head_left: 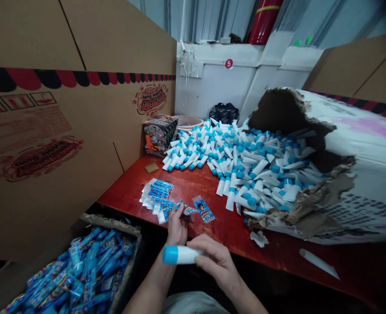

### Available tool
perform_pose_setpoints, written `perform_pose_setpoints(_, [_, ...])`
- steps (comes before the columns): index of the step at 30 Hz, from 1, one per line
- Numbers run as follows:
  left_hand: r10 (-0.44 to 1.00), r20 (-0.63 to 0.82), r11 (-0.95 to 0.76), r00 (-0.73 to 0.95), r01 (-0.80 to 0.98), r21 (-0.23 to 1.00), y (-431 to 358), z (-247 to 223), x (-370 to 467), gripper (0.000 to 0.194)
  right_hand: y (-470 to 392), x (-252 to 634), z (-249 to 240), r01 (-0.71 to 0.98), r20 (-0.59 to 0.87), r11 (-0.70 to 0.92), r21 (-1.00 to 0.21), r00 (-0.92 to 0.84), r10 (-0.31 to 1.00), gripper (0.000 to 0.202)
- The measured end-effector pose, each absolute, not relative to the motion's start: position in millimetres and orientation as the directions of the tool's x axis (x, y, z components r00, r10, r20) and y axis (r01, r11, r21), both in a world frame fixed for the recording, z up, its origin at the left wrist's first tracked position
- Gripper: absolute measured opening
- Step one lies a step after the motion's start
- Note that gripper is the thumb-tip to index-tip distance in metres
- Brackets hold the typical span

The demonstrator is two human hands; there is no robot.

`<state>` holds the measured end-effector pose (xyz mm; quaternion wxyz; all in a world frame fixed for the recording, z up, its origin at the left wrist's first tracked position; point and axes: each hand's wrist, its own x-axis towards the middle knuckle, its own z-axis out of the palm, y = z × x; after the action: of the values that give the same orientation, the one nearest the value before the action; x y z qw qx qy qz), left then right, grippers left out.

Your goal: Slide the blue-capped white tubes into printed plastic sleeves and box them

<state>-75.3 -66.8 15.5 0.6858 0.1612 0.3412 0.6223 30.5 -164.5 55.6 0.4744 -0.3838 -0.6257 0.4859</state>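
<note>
In my right hand [214,259] is a white tube [186,255] with a blue cap, held sideways between thumb and fingers, the cap pointing left. My left hand [177,226] is farther forward at the table edge, its thumb and fingers pinching a printed blue plastic sleeve [189,209]. Just right of it, another printed sleeve [204,210] lies flat on the red table [130,174]. A fanned stack of these sleeves [158,194] rests to the left of my left hand.
Many blue-capped white tubes [225,152] spill from a torn carton [359,174] at right. A box of wrapped blue tubes [91,266] stands at lower left beside a tall cardboard carton [107,113]. A lone tube [319,263] lies near the right edge.
</note>
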Motion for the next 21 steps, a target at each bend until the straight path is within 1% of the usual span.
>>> perform_pose_setpoints(1, [0.96, -0.28, 0.182, -0.006, -0.746, 0.641, -67.4, 14.9, -75.9, 0.029, -161.0, 34.0, 49.6, 0.03, 0.193, 0.2, -0.979, -0.161, 0.968, 0.027])
perform_pose_setpoints(3, [0.955, -0.295, 0.188, -0.007, -0.757, 0.626, -68.9, 13.9, -77.7, 0.029, -147.1, 48.0, 33.3, 0.012, 0.108, 0.107, -0.994, 0.129, 0.986, 0.03])
perform_pose_setpoints(4, [0.956, -0.293, 0.181, -0.01, -0.766, 0.616, -69.7, 13.6, -78.7, 0.029, -138.6, 57.0, 25.0, -0.043, 0.054, 0.07, -0.997, 0.291, 0.955, 0.034])
perform_pose_setpoints(5, [0.957, -0.288, 0.172, -0.013, -0.778, 0.605, -70.6, 13.5, -79.5, 0.028, -130.6, 66.1, 17.7, -0.11, 0.017, 0.072, -0.991, 0.432, 0.902, 0.039])
perform_pose_setpoints(7, [0.955, -0.298, 0.172, -0.01, -0.798, 0.578, -71.9, 13.6, -80.2, 0.029, -118.7, 80.6, 7.6, -0.194, -0.022, 0.117, -0.974, 0.595, 0.803, 0.046])
perform_pose_setpoints(8, [0.95, -0.311, 0.17, -0.017, -0.808, 0.564, -72.3, 13.8, -79.9, 0.029, -115.8, 84.5, 4.8, -0.208, -0.026, 0.138, -0.968, 0.632, 0.774, 0.048])
perform_pose_setpoints(10, [0.94, -0.338, 0.16, -0.038, -0.827, 0.538, -72.7, 14.3, -78.1, 0.03, -116.0, 84.5, 2.5, -0.193, -0.017, 0.143, -0.971, 0.649, 0.761, 0.048])
perform_pose_setpoints(11, [0.936, -0.347, 0.151, -0.051, -0.835, 0.53, -72.7, 14.3, -76.8, 0.03, -118.5, 81.0, 2.0, -0.177, -0.009, 0.132, -0.975, 0.63, 0.776, 0.047])
perform_pose_setpoints(14, [0.936, -0.346, 0.134, -0.069, -0.838, 0.529, -72.7, 13.2, -74.2, 0.028, -130.5, 64.2, 1.2, -0.115, 0.028, 0.092, -0.989, 0.463, 0.886, 0.039])
perform_pose_setpoints(16, [0.939, -0.339, 0.137, -0.064, -0.832, 0.538, -72.7, 11.5, -74.7, 0.028, -138.7, 55.5, 1.4, -0.068, 0.063, 0.093, -0.993, 0.36, 0.931, 0.034])
perform_pose_setpoints(18, [0.94, -0.335, 0.138, -0.067, -0.823, 0.552, -72.9, 9.5, -76.6, 0.028, -145.2, 52.3, 3.8, -0.006, 0.116, 0.126, -0.992, 0.348, 0.93, 0.032])
perform_pose_setpoints(20, [0.944, -0.324, 0.138, -0.069, -0.808, 0.573, -73.0, 7.9, -78.5, 0.027, -149.4, 53.4, 9.0, 0.095, 0.195, 0.173, -0.98, 0.341, 0.919, 0.03])
perform_pose_setpoints(21, [0.946, -0.318, 0.138, -0.067, -0.803, 0.58, -73.2, 7.3, -79.1, 0.027, -150.8, 54.5, 12.2, 0.158, 0.243, 0.203, -0.966, 0.311, 0.919, 0.029])
